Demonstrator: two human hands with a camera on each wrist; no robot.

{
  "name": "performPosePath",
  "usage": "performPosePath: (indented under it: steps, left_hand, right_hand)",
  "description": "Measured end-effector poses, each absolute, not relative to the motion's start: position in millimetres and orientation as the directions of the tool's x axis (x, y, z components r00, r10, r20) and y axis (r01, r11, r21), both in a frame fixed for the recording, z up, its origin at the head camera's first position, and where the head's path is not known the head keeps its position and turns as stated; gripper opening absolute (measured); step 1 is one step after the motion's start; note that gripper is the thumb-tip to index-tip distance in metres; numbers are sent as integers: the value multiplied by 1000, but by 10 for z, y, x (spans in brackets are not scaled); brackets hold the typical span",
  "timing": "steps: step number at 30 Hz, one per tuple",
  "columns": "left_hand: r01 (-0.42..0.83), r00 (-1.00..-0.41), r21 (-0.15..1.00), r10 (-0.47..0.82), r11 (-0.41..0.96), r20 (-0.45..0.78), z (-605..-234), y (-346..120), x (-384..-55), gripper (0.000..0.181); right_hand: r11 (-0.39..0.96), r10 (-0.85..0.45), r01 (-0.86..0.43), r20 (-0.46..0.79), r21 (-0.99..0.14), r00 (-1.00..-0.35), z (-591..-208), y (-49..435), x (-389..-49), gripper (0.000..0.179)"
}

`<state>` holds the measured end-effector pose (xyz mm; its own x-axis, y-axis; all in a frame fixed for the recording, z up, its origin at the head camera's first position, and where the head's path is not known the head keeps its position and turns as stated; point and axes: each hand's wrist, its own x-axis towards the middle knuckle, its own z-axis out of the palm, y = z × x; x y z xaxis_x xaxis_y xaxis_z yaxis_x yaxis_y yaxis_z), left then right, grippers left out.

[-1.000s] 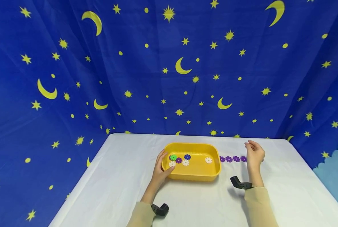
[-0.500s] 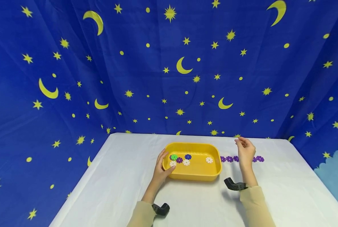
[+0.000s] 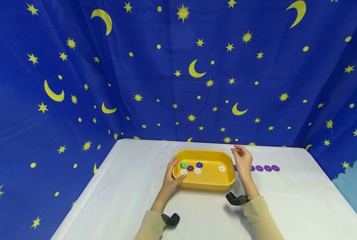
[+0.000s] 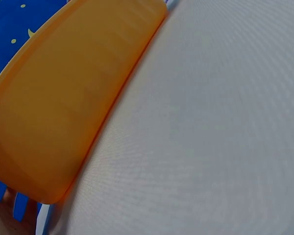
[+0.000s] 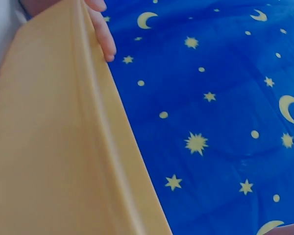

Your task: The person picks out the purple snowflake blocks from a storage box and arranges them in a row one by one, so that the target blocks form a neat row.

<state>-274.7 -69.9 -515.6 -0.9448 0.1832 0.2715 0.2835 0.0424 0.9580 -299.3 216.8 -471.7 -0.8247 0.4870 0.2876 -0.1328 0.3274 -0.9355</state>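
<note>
In the head view, my left hand (image 3: 169,182) grips the left end of a yellow plastic tray (image 3: 209,178), thumb over the near rim and fingers along the outside wall. Inside lie several flower-shaped plastic discs: a green disc (image 3: 184,165), a blue disc (image 3: 199,165), a purple disc (image 3: 190,168) and a few white ones, one white disc (image 3: 222,168) apart toward the right. My right hand (image 3: 243,162) hovers by the tray's right end, fingers loosely bent, nothing seen in them. Behind it runs a row of purple discs (image 3: 267,168), partly hidden by the hand.
A white cloth covers the table (image 3: 130,186). Blue star-and-moon curtain (image 3: 172,83) rises at the back and sides. Black wrist cameras sit on both wrists, the right camera (image 3: 236,199) over the table. The tray's wall (image 4: 63,98) fills much of the left wrist view.
My right hand has moved left from the row's right end to the tray's right end, uncovering the purple discs at that end. The left hand keeps its grip on the tray.
</note>
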Motion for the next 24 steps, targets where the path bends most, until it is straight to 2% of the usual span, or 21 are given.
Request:
performPosePath:
  steps: [10, 17, 20, 24]
  left_hand:
    - [270, -946, 963, 191, 21, 261, -5154, -688, -2744, 68]
    - [272, -944, 962, 205, 35, 259, -5161, -686, -2766, 67]
    - [271, -946, 962, 198, 43, 257, -5160, -705, -2757, 68]
    - [280, -946, 959, 188, 52, 265, -5157, -721, -2748, 68]
  right_hand:
    - [343, 435, -158, 305, -926, -847, -4758, 2006, -3014, 23]
    - [329, 386, -311, 427, -892, -817, -4802, 1818, -3023, 20]
    - [301, 352, -304, 401, -904, -846, -4806, 1709, -3052, 25]
    - [305, 282, -219, 308, -927, -909, -4806, 1570, -3110, 31]
